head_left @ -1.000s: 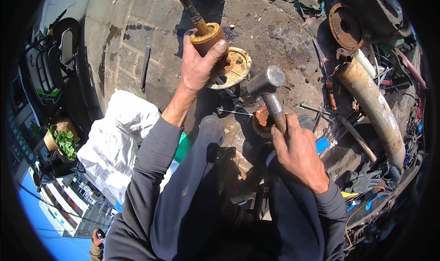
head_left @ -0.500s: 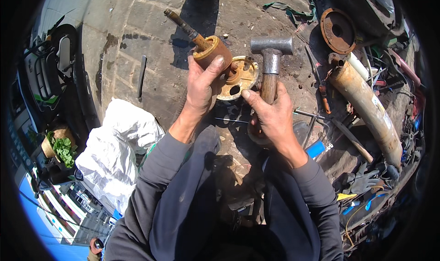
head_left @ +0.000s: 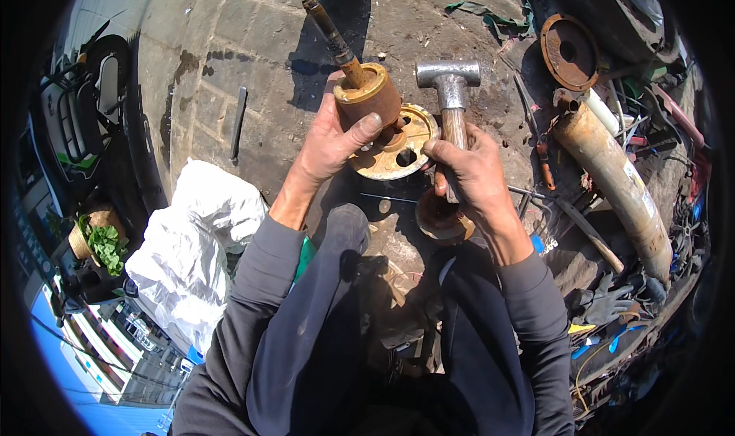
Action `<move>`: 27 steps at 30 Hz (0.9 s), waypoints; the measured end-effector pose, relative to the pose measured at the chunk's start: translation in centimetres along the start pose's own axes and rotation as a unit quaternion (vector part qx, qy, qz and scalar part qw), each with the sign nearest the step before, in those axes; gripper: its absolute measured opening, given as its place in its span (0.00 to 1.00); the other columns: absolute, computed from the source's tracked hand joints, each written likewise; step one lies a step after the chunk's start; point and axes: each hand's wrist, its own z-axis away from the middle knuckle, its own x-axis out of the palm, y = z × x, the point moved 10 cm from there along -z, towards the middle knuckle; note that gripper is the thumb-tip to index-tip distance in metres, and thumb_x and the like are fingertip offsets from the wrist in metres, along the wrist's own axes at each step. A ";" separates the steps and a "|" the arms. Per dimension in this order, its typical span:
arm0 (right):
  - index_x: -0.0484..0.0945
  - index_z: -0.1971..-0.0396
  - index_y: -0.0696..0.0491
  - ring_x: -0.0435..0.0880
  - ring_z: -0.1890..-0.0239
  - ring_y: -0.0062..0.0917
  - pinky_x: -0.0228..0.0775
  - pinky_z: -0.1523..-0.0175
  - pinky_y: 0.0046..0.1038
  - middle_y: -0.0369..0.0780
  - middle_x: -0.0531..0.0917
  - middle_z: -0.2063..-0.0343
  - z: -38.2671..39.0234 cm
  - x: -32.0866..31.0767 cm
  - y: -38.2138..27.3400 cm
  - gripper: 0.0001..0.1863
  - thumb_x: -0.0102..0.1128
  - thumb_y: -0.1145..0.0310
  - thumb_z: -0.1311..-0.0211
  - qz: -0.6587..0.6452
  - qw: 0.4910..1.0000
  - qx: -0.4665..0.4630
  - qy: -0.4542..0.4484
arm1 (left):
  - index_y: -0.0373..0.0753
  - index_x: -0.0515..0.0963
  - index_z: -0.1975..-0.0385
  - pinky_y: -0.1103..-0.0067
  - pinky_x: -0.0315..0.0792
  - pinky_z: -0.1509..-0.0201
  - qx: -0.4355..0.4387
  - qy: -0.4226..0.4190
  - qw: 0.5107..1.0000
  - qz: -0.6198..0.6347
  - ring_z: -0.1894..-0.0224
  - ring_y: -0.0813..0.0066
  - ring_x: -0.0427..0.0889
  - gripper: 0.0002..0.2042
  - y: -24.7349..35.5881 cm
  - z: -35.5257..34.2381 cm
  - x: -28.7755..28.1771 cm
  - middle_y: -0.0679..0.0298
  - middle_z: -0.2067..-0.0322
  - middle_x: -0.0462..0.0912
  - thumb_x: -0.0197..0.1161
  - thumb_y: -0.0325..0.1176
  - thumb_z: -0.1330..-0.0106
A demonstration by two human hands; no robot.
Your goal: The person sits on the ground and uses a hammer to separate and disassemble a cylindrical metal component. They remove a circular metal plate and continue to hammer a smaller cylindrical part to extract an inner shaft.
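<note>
My left hand (head_left: 333,145) is wrapped round a rusty rotor (head_left: 375,103), a thick brown cylinder with a long worn shaft that points up and to the left. At the rotor's lower end sits a round, yellowish flange plate (head_left: 417,130) with several holes; it tilts toward me. My right hand (head_left: 471,164) grips the wooden handle of a hammer (head_left: 450,75), its steel head upright and just right of the rotor, apart from it. The right thumb is close to the flange's edge. Below the right hand lies a rusty round cup (head_left: 444,218), partly hidden by the hand.
A white sack (head_left: 195,237) lies left of my knee, and a flat metal bar (head_left: 239,122) is on the paving. To the right are a long rusty pipe (head_left: 612,183), a rusty ring plate (head_left: 568,51), a screwdriver (head_left: 545,164) and a wooden-handled tool (head_left: 591,235) among scrap.
The rotor and flange have shifted right and slightly down, and the shaft stands steeper. My right hand has moved a little right; the hammer head has tilted and shifted slightly left.
</note>
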 end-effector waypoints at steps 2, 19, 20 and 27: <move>0.73 0.53 0.64 0.77 0.86 0.18 0.68 0.81 0.21 0.40 0.83 0.74 -0.3 -0.4 0.4 0.17 0.68 0.68 0.28 0.007 1.000 0.002 0.002 | 0.36 0.59 0.30 0.70 0.82 0.38 -0.013 -0.001 1.000 -0.011 0.42 0.67 0.85 0.33 -0.3 -0.2 0.1 0.55 0.43 0.81 0.71 0.36 0.26; 0.73 0.50 0.63 0.75 0.74 0.28 0.68 0.67 0.29 0.42 0.81 0.72 11.6 -0.1 -7.2 0.13 0.63 0.71 0.25 0.385 0.906 -0.176 0.018 | 0.37 0.52 0.31 0.76 0.84 0.53 0.049 0.093 0.990 -0.090 0.55 0.76 0.84 0.37 0.0 -0.8 -1.9 0.57 0.45 0.76 0.69 0.46 0.25; 0.74 0.50 0.64 0.74 0.73 0.21 0.67 0.66 0.25 0.38 0.81 0.71 12.7 0.1 -8.5 0.13 0.62 0.70 0.24 0.377 0.907 -0.186 0.034 | 0.36 0.52 0.31 0.76 0.84 0.54 0.059 0.096 0.989 -0.096 0.55 0.76 0.84 0.37 0.0 -0.9 -1.8 0.57 0.45 0.76 0.69 0.47 0.25; 0.69 0.46 0.65 0.82 0.74 0.44 0.73 0.69 0.41 0.52 0.81 0.76 11.3 3.6 -8.3 0.17 0.60 0.71 0.25 0.487 0.840 -0.239 -0.014 | 0.36 0.55 0.32 0.74 0.81 0.44 0.030 0.101 0.994 -0.028 0.47 0.73 0.82 0.39 0.5 -1.1 -1.2 0.57 0.46 0.77 0.70 0.53 0.27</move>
